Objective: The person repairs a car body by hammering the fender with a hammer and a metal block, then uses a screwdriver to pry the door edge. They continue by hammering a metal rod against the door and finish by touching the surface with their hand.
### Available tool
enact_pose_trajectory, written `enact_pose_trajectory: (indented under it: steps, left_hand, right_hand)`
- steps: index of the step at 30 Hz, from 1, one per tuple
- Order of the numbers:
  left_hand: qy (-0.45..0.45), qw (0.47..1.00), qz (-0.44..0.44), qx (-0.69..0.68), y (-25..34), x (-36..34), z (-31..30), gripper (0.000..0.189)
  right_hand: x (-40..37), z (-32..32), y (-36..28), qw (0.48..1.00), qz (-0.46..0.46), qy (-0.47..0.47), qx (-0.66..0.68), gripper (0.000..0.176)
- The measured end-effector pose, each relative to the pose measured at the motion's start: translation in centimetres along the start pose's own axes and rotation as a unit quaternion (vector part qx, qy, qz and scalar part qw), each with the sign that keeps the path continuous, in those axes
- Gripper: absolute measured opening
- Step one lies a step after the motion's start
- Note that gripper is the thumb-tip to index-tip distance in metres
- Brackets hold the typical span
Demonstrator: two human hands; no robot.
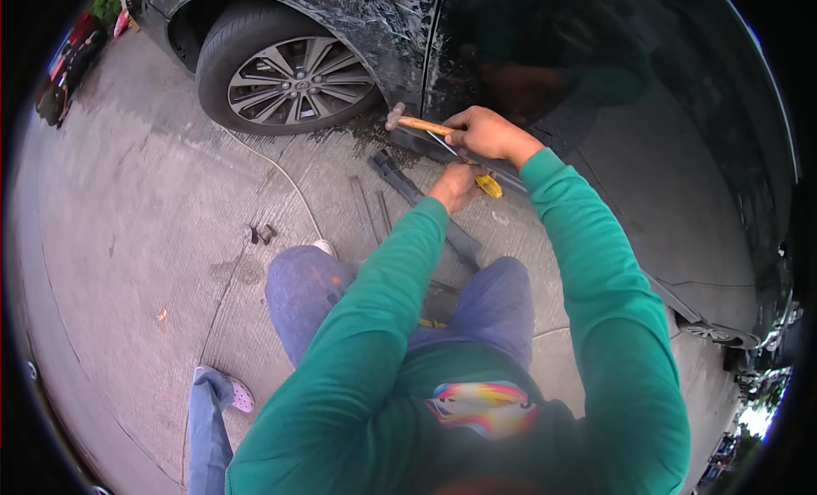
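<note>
My right hand (485, 136) is closed round the wooden handle of a hammer (421, 125), whose metal head points left beside the lower edge of the dark car (528, 61), behind the front wheel. Just below it, my left hand (457, 187) is wrapped round a yellow-handled screwdriver (488, 185). Its thin metal shaft runs up and left toward the car's sill, and the handle end sticks out to the right of my fist. Whether the tip touches the car is too small to tell.
Dark trim strips (396, 176) lie on the concrete ground (170, 197) between my knees and the car. A pale hose (285, 176) curves past the front wheel (294, 78). Small metal parts (259, 234) sit left of my knee. Another person's leg (210, 427) stands at lower left.
</note>
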State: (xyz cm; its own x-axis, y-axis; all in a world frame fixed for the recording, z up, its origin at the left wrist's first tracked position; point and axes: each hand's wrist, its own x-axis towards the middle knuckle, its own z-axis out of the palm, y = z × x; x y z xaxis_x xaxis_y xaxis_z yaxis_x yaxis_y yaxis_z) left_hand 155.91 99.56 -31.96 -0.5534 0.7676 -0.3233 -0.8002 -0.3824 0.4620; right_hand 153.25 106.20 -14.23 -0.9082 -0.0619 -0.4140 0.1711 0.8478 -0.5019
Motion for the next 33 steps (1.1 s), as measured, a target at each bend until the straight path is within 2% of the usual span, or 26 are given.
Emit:
enact_pose_trajectory:
  steps: [2, 3, 4, 5, 7, 9, 10, 12, 13, 15, 16, 17, 19, 20, 21, 23, 25, 27, 28, 31, 32, 33]
  left_hand:
    - [-0.002, 1.0, 0.013, 0.028, 0.3, -0.3, 0.2, 0.02]
    - [-0.001, 0.998, 0.026, 0.053, -0.2, 0.2, -0.3, 0.019]
    - [-0.017, 1.0, -0.013, 0.016, -0.8, 1.4, -1.3, 0.023]
    - [-0.017, 1.0, -0.015, 0.017, -1.0, 1.3, -1.2, 0.023]
    - [-0.034, 0.997, -0.005, 0.067, -0.4, 1.3, -1.2, 0.025]
    - [-0.025, 0.998, 0.008, 0.051, -0.2, 0.7, -0.5, 0.024]
    - [-0.032, 0.998, 0.015, 0.059, 0.0, 0.4, -0.3, 0.024]
    - [-0.038, 0.997, 0.022, 0.067, -0.8, 1.0, -1.0, 0.025]
    - [-0.04, 0.997, 0.005, 0.061, -1.0, 1.4, -1.4, 0.026]
    - [-0.042, 0.997, -0.009, 0.057, -0.5, 1.8, -1.4, 0.027]
    - [-0.042, 0.997, -0.006, 0.06, -0.7, 1.8, -1.5, 0.029]
    - [-0.042, 0.997, -0.002, 0.063, -0.7, 1.7, -1.5, 0.03]
    - [-0.034, 0.998, -0.003, 0.051, -0.6, 1.5, -1.3, 0.031]
    - [-0.027, 0.999, -0.005, 0.04, -0.5, 1.3, -1.1, 0.032]
    - [-0.028, 0.999, -0.005, 0.044, -0.2, 1.2, -0.9, 0.032]
    - [-0.021, 0.998, 0.005, 0.051, -0.4, 1.1, -0.7, 0.034]
    - [-0.023, 0.999, -0.004, 0.041, -0.4, 1.4, -1.1, 0.035]
    - [-0.024, 0.999, -0.013, 0.033, -0.3, 1.1, -1.0, 0.036]
    - [-0.011, 0.999, -0.002, 0.036, -0.2, 1.0, -0.9, 0.035]
    - [-0.01, 0.999, -0.009, 0.032, -0.5, 1.5, -1.5, 0.032]
    - [-0.022, 0.999, -0.025, 0.029, -0.3, 1.5, -1.5, 0.03]
    - [-0.022, 0.999, -0.027, 0.031, -0.5, 1.4, -1.4, 0.03]
  right_hand:
    - [-1.0, -0.1, -0.9, 0.996, -0.006, -0.089, 0.004, 0.034]
    - [-0.2, 0.0, 0.0, 0.996, -0.007, -0.09, 0.003, 0.034]
    - [0.6, 0.1, 0.9, 0.999, 0.011, -0.03, 0.011, 0.035]
    - [0.8, 0.3, 1.1, 0.999, 0.028, 0.031, 0.021, 0.036]
    - [0.8, 1.7, 1.3, 1.0, -0.004, -0.008, -0.025, 0.036]
    - [0.7, 1.8, 1.3, 0.991, -0.063, -0.115, -0.009, 0.036]
    - [1.0, 1.6, 1.1, 0.991, -0.064, -0.115, -0.01, 0.036]
    - [1.7, 1.5, 0.6, 0.997, 0.066, 0.04, -0.011, 0.037]
    - [1.5, 1.8, 0.5, 0.997, 0.066, 0.042, -0.009, 0.037]
    - [1.8, 2.6, 1.0, 0.994, -0.018, -0.04, -0.095, 0.036]
    - [2.0, 2.3, 1.5, 0.991, -0.052, -0.1, -0.068, 0.036]
    - [2.4, 2.2, 1.6, 0.991, -0.052, -0.101, -0.068, 0.036]
    - [3.1, 2.1, 1.8, 0.999, 0.04, 0.011, -0.031, 0.035]
    - [2.6, 1.7, 0.9, 0.994, 0.052, 0.021, -0.095, 0.036]
    - [2.7, 1.8, 0.7, 0.994, 0.051, 0.024, -0.093, 0.036]
    - [2.5, 2.2, 0.7, 0.985, -0.033, -0.126, -0.112, 0.036]
    - [3.0, 1.4, 1.2, 0.986, -0.004, -0.148, -0.078, 0.038]
    - [3.0, 1.6, 1.2, 0.996, 0.041, -0.024, -0.08, 0.038]
    - [2.7, 1.9, 1.3, 0.994, 0.039, -0.069, -0.073, 0.038]
    - [2.9, 1.4, 2.0, 0.992, 0.044, -0.105, -0.063, 0.038]
    - [2.9, 1.8, 2.0, 0.99, 0.078, 0.028, -0.115, 0.038]
    - [2.7, 1.9, 2.1, 0.99, 0.079, 0.029, -0.113, 0.038]
